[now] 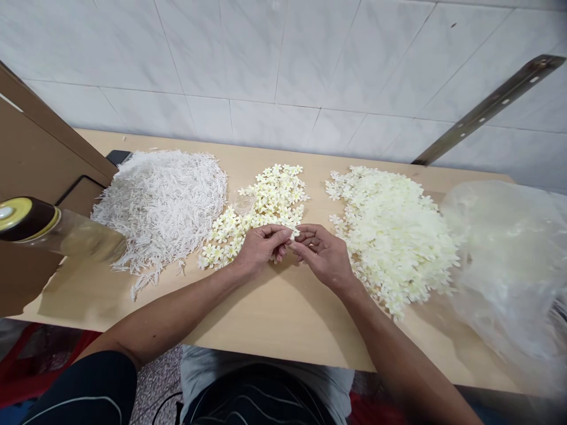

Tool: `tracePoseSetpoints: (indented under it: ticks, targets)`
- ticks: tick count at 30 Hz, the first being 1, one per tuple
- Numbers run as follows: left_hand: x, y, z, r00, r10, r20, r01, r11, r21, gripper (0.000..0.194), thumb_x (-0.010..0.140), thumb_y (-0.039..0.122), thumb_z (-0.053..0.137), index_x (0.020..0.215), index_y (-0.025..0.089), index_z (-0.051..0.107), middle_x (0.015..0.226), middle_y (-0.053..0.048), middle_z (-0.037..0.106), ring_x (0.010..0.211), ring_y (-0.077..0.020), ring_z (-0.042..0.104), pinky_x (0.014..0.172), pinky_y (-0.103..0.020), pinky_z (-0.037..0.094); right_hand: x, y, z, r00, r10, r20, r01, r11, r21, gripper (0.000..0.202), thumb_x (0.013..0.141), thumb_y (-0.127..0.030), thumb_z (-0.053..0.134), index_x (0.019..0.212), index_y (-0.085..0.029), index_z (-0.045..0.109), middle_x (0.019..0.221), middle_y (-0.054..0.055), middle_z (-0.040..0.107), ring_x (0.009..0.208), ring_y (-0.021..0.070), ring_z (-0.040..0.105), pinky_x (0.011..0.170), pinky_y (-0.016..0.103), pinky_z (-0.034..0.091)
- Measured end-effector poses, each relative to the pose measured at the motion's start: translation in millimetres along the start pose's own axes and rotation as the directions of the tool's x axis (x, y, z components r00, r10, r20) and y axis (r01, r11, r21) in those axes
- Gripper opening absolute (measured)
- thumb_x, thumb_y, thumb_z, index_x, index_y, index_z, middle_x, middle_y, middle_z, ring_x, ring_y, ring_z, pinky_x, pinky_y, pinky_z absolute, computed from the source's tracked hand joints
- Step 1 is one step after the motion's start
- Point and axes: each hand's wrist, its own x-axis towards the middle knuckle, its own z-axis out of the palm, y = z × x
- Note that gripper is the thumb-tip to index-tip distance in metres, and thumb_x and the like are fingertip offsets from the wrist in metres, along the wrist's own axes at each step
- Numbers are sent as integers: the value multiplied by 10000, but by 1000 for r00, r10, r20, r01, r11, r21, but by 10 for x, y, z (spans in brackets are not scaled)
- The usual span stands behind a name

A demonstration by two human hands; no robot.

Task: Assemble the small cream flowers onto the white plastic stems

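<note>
My left hand (264,248) and my right hand (322,254) meet over the middle of the table, fingertips pinched together. Between them shows a small pale-yellow artificial flower (294,234), gripped by the fingers of both; its underside is hidden. Just beyond my hands lies a loose group of similar flowers (277,192) with yellow centres. A large heap of pale flower heads (394,236) spreads to the right of my right hand. Farther left is a heap of thin white stem-like pieces (166,206).
A clear bottle (88,236) with a dark and yellow cap stands at the left, by a brown cardboard box (35,147). A translucent plastic bag (509,254) rests on the right. Behind the wooden table (266,319) rises a tiled wall with a metal bracket (487,112).
</note>
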Motion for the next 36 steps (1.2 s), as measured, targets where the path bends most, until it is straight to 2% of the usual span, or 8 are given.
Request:
tracePoseSetpoints:
  ticks: [3, 7, 13, 17, 21, 25, 30, 36]
  targets:
    - [-3, 8, 8, 998, -54, 34, 55, 997, -44, 457, 774, 541, 834, 911, 117, 737, 597, -9, 635, 466, -83, 532, 489, -216, 440, -15, 33, 4, 993, -98, -60, 90, 988, -123, 287, 886, -418, 788, 1100, -231, 746, 900, 64, 727, 683, 183, 715, 611, 331, 643]
    - [4, -11, -16, 991, -104, 79, 112, 988, -108, 500, 765, 477, 864, 1096, 121, 745, 644, -17, 662, 507, -90, 560, 522, -214, 446, -28, 29, -5, 975, -201, -99, 180, 966, -187, 170, 917, -373, 756, 1008, -231, 779, 884, 65, 736, 638, 171, 707, 602, 324, 627]
    - [22, -17, -47, 984, -147, 97, 160, 976, -145, 491, 785, 421, 860, 1146, 116, 726, 651, -15, 658, 507, -88, 557, 528, -210, 454, -4, -21, -12, 994, -64, -84, 60, 997, -51, 251, 930, -447, 725, 972, -204, 767, 787, 50, 755, 670, 192, 733, 650, 338, 648]
    - [24, 6, -41, 980, -164, 109, 179, 972, -151, 482, 734, 405, 899, 1078, 123, 714, 706, -22, 675, 522, -87, 574, 516, -210, 460, 33, -59, -24, 999, 14, -35, -12, 997, 73, 277, 897, -449, 759, 1005, -195, 739, 803, 38, 746, 642, 172, 712, 603, 322, 642]
    - [19, 28, -34, 975, -175, 134, 194, 971, -141, 428, 689, 388, 927, 930, 145, 671, 704, -15, 673, 538, -91, 599, 513, -205, 453, 36, -62, -17, 997, 53, -54, -46, 990, 131, 297, 876, -438, 782, 1020, -187, 712, 709, 7, 705, 574, 152, 666, 546, 293, 611]
    - [7, 37, -27, 974, -172, 149, 193, 971, -140, 403, 691, 379, 921, 816, 152, 614, 635, -4, 652, 523, -96, 598, 512, -203, 450, 10, -58, -2, 996, 35, -76, -32, 999, 42, 297, 913, -461, 733, 1021, -183, 734, 757, 28, 720, 578, 149, 665, 554, 294, 612]
    - [10, 12, -33, 988, -123, 90, 135, 980, -147, 387, 716, 388, 902, 793, 147, 608, 595, 5, 634, 455, -79, 539, 469, -206, 431, -10, -44, -15, 984, -179, -3, 174, 958, -230, 296, 951, -428, 695, 1163, -225, 734, 1107, 97, 733, 792, 177, 706, 628, 295, 635]
    - [37, -9, -42, 993, -112, 44, 117, 984, -133, 467, 666, 399, 933, 920, 161, 622, 593, 23, 625, 476, -99, 557, 430, -201, 414, -1, -26, -31, 945, -316, 78, 320, 857, -404, 320, 1001, -395, 630, 1277, -246, 692, 1117, 105, 723, 827, 188, 696, 695, 323, 635]
